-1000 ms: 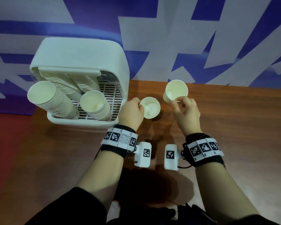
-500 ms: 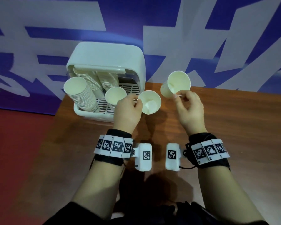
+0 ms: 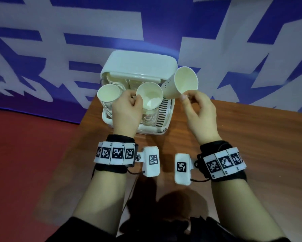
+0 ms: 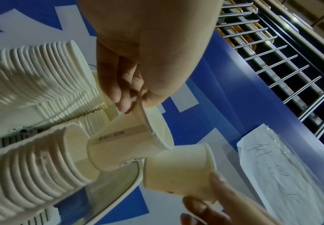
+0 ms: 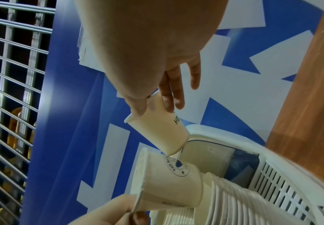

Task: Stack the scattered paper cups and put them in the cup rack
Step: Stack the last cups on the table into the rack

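Observation:
My left hand (image 3: pixel 129 109) pinches the rim of a white paper cup (image 3: pixel 149 96), whose base sits in the mouth of the right-hand cup stack (image 3: pixel 149 117) inside the white cup rack (image 3: pixel 139 65). The left wrist view shows this cup (image 4: pixel 126 140) tilted, entering the stack (image 4: pixel 31 172). My right hand (image 3: pixel 198 109) pinches the rim of a second paper cup (image 3: pixel 183 82), held tilted in the air just right of the rack. In the right wrist view that cup (image 5: pixel 157 127) hangs above the first cup (image 5: pixel 168 181).
A taller cup stack (image 3: pixel 108 96) leans in the rack's left side. The rack stands at the back left corner of the wooden table (image 3: pixel 234 145), against a blue and white wall (image 3: pixel 77 41). Red floor (image 3: pixel 24 154) lies to the left.
Both hands moved left and up toward the rack with their cups. The left cup went from beside the rack onto the right stack; the right cup followed near the rack's right edge.

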A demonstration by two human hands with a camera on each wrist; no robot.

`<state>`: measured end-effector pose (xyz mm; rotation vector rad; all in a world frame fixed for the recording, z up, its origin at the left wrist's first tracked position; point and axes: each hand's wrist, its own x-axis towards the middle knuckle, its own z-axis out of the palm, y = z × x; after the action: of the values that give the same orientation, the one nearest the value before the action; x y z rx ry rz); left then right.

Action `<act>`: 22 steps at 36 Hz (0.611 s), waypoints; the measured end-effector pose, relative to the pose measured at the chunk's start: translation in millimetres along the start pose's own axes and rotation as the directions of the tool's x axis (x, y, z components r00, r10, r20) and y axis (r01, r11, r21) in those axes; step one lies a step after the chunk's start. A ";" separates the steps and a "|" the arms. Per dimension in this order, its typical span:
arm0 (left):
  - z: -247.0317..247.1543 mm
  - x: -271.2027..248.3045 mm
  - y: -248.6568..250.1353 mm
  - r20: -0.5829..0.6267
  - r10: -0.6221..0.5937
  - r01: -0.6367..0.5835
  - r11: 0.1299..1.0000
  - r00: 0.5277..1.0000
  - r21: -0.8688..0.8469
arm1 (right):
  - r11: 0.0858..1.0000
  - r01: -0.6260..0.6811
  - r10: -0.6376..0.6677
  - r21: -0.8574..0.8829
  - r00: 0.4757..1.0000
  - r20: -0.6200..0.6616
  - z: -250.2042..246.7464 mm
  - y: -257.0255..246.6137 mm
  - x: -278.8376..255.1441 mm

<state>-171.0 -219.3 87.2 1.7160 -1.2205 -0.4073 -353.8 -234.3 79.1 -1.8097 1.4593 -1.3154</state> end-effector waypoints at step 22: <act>14.4 31.6 -27.6 0.181 -0.118 0.072 0.968 0.976 0.241 | 0.993 0.119 -0.119 0.004 0.988 0.098 17.5 -16.6 15.2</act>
<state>-152.2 -252.7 64.7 1.9784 -1.3731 -0.5158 -330.9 -246.5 90.9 -1.9601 1.3194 -1.2615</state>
